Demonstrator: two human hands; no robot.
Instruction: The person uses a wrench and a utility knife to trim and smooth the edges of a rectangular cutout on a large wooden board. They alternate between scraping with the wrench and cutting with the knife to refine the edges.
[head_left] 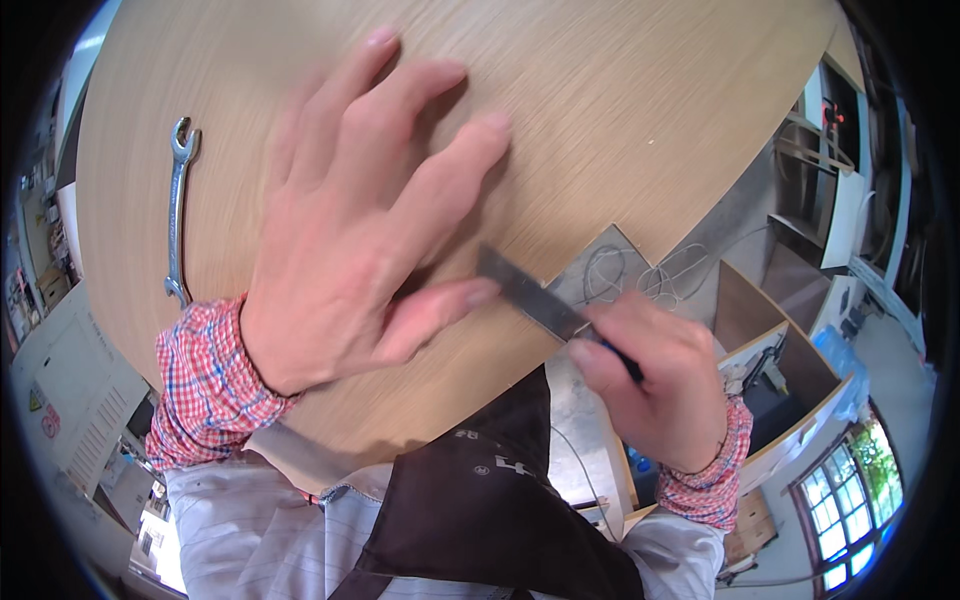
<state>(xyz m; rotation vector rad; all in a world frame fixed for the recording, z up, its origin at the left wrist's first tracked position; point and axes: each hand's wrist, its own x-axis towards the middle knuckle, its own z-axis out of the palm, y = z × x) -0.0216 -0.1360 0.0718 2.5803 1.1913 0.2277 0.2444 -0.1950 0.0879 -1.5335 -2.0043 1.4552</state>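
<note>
From remote I see L hand (350, 225) spread wide w/ nothing held, over wood board (610, 110), and R hand (668, 378) closed round handle (631, 366) of flat metal tool (532, 298) crossing board's edge, prob. stiff, rather light, best gripped by that handle.

White lettering plus a circled symbol (481, 470) on the dark apron (440, 525), below and between left hand (345, 230) and right hand (655, 380). Pale cabinet (85, 365) way left of both has a yellow triangle sign (37, 399) and a red round one (50, 423). Wrench (177, 215) stamping's too tiny to read, lol.
</note>
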